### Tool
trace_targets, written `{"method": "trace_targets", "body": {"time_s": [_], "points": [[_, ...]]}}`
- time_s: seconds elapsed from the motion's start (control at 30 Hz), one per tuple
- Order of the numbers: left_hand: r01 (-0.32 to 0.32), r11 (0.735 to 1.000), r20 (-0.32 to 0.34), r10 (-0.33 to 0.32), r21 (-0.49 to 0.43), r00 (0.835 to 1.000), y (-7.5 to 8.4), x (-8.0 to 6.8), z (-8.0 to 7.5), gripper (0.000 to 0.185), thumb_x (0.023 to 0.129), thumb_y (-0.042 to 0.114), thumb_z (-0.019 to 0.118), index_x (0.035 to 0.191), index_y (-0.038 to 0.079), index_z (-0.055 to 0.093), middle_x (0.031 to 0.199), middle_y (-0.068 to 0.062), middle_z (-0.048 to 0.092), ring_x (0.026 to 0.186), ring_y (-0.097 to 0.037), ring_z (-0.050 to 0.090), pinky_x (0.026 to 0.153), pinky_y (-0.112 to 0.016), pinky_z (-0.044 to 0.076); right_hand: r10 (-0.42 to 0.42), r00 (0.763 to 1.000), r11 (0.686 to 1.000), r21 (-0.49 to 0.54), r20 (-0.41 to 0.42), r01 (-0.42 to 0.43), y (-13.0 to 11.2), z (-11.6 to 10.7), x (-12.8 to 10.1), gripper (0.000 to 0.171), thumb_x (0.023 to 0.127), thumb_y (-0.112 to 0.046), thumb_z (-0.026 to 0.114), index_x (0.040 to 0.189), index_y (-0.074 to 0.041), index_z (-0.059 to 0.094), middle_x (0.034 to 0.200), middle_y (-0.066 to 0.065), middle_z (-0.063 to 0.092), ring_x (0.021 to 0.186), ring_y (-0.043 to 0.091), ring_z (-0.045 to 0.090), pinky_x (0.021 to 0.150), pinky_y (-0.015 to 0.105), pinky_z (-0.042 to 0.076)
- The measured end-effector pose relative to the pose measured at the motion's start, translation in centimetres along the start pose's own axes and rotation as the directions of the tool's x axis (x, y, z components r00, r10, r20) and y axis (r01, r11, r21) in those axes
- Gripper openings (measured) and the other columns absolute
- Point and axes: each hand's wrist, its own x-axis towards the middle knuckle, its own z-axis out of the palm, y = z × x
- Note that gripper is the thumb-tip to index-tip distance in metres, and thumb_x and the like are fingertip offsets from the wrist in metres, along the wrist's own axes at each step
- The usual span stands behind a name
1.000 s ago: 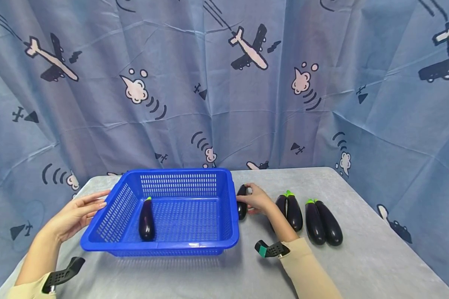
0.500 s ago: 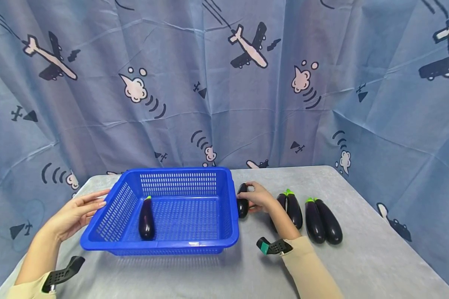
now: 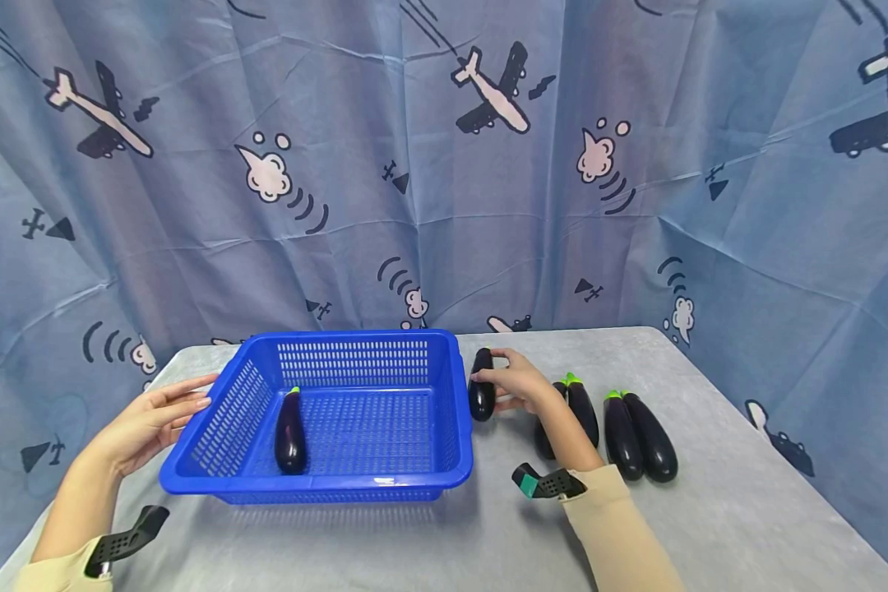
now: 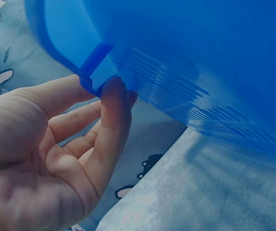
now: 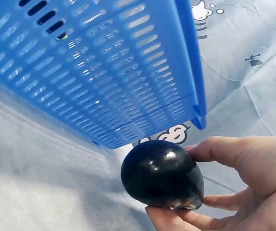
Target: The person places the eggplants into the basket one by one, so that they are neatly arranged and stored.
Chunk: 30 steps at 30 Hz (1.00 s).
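A blue slotted basket stands on the grey table with one dark eggplant lying inside near its left wall. My right hand grips another eggplant just beside the basket's right rim, lifted off the table; in the right wrist view its rounded end sits between thumb and fingers next to the basket's wall. My left hand touches the basket's left rim with straight fingers, the rim's edge against the fingertips.
Three more eggplants lie in a row on the table to the right: one partly behind my right forearm, then a pair. A blue curtain with aeroplane prints hangs behind the table.
My right hand has lifted the eggplant up and slightly back beside the basket's right rim. The left hand and basket have stayed put.
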Motion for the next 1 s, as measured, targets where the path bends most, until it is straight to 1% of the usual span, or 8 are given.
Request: {"method": "trace_targets", "body": {"time_s": [0.17, 0.27, 0.4, 0.57, 0.73, 1.0], "points": [[0.01, 1.0, -0.016, -0.01, 0.01, 1.0, 0.0, 0.1, 0.0, 0.045, 0.111, 0.004, 0.049, 0.124, 0.041, 0.072, 0.114, 0.006, 0.075, 0.099, -0.013, 0.075, 0.083, -0.031, 0.064, -0.012, 1.0, 1.0, 0.012, -0.003, 0.012, -0.4, -0.4, -0.3, 0.083, 0.098, -0.016, 0.069, 0.165, -0.001, 0.022, 0.149, 0.037, 0.046, 0.116, 0.044, 0.066, 0.089, 0.052, 0.063], [0.017, 1.0, -0.029, -0.017, 0.017, 0.999, 0.0, 0.1, 0.0, 0.044, 0.111, 0.005, 0.05, 0.123, 0.041, 0.072, 0.114, 0.006, 0.075, 0.099, -0.013, 0.075, 0.083, -0.031, 0.064, -0.012, 1.0, 0.999, 0.029, 0.0, 0.012, -0.6, -0.6, -0.4, 0.086, 0.097, -0.015, 0.069, 0.166, 0.0, 0.019, 0.152, 0.036, 0.044, 0.126, 0.049, 0.061, 0.092, 0.053, 0.062], [0.019, 1.0, -0.034, -0.018, 0.019, 0.999, 0.0, 0.1, 0.1, 0.044, 0.111, 0.005, 0.05, 0.123, 0.041, 0.073, 0.113, 0.007, 0.075, 0.099, -0.013, 0.075, 0.082, -0.031, 0.064, 0.002, 1.0, 0.999, 0.052, -0.005, -0.002, -0.9, -0.8, -0.5, 0.086, 0.097, -0.014, 0.07, 0.166, -0.001, 0.02, 0.154, 0.034, 0.042, 0.134, 0.051, 0.055, 0.096, 0.055, 0.06], [0.014, 1.0, -0.026, -0.014, 0.006, 1.0, 0.0, 0.0, 0.0, 0.045, 0.111, 0.005, 0.049, 0.122, 0.041, 0.073, 0.113, 0.007, 0.076, 0.099, -0.013, 0.075, 0.082, -0.031, 0.064, 0.014, 1.0, 0.997, 0.07, -0.021, -0.013, -1.2, -1.0, -0.5, 0.084, 0.097, -0.011, 0.07, 0.166, -0.002, 0.024, 0.157, 0.031, 0.041, 0.137, 0.047, 0.053, 0.102, 0.057, 0.056], [0.018, 1.0, -0.028, -0.017, 0.005, 0.999, 0.0, 0.0, 0.0, 0.045, 0.111, 0.005, 0.049, 0.122, 0.041, 0.073, 0.114, 0.008, 0.076, 0.099, -0.013, 0.075, 0.082, -0.031, 0.064, -0.011, 1.0, 0.997, 0.081, -0.025, 0.013, -1.5, -1.3, -0.6, 0.081, 0.097, -0.009, 0.071, 0.165, -0.001, 0.027, 0.159, 0.03, 0.041, 0.136, 0.046, 0.053, 0.104, 0.058, 0.054], [0.02, 1.0, -0.019, -0.02, -0.005, 1.0, 0.0, 0.0, 0.0, 0.045, 0.112, 0.005, 0.049, 0.123, 0.041, 0.073, 0.115, 0.008, 0.076, 0.099, -0.014, 0.076, 0.082, -0.032, 0.064, -0.049, 0.998, 0.991, 0.127, -0.029, 0.052, -2.1, -1.7, -1.2, 0.081, 0.098, -0.009, 0.07, 0.166, -0.006, 0.027, 0.158, 0.028, 0.044, 0.137, 0.045, 0.053, 0.107, 0.058, 0.053]]}}
